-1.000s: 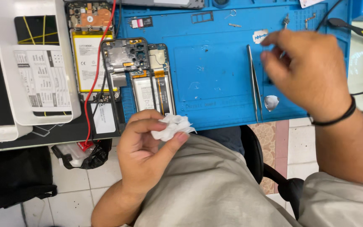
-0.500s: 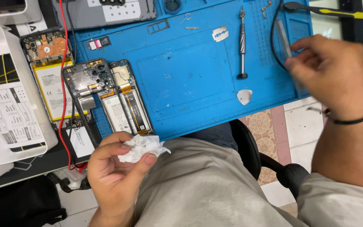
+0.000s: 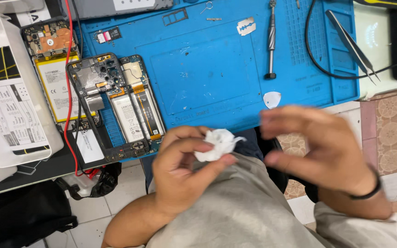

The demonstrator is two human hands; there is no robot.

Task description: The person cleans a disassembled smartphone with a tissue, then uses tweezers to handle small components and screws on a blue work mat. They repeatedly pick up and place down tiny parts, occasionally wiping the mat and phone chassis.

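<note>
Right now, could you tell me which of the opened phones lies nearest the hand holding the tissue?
The one on the blue mat: the opened phone beside the left hand. The other, with the yellow battery, lies farther off.

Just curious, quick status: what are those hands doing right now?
Left hand pinching crumpled white tissue. Right hand empty, open, blurred beside it. Nothing between them.
</note>
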